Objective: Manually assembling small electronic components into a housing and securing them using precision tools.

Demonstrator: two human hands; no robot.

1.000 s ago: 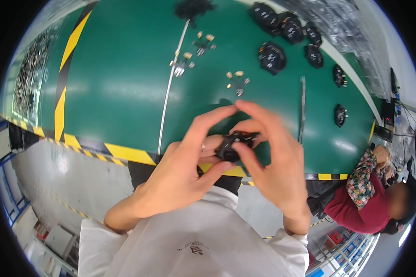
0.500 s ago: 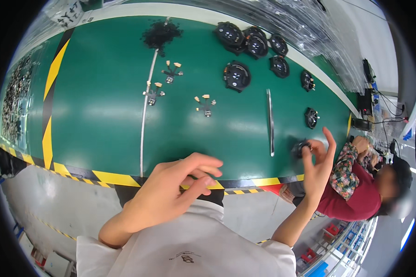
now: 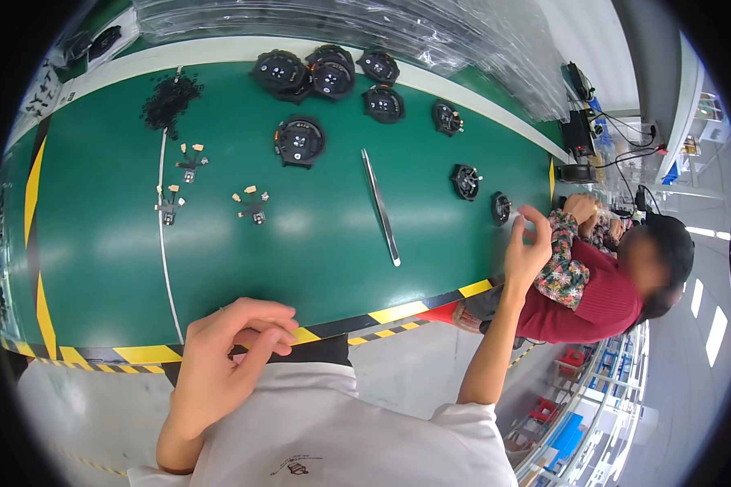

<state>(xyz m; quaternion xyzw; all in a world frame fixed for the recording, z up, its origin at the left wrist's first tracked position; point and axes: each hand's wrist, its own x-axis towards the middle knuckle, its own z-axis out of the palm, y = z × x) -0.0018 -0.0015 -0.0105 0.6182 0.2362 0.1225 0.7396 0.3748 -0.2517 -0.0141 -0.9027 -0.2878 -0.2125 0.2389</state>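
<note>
My left hand (image 3: pixel 223 357) hovers over the table's front edge, thumb apart from its loosely bent fingers, with nothing visible in it. Farther right, my right hand (image 3: pixel 529 247) is raised beside a small black round watch case (image 3: pixel 501 209). Its thumb and fingers are parted, and the case appears to rest on the green table (image 3: pixel 317 235). Just beyond lie two more small cases, one dark with light tabs (image 3: pixel 465 182) and another with pale connectors (image 3: pixel 447 118). Silver tweezers (image 3: pixel 382 207) lie between my hands.
Larger black round watch cases (image 3: pixel 300 141) cluster toward the back. Several small flex-cable parts (image 3: pixel 254 204) with tan tabs lie at left, near a heap of tiny black pieces (image 3: pixel 170 101). Clear plastic bags (image 3: pixel 341 20) line the back. A co-worker in a red vest (image 3: pixel 593 284) sits at right.
The view has shifted right. My right hand has brought the small watch case to the table's right part, and its fingers have come away from it. My left hand keeps its loose pose.
</note>
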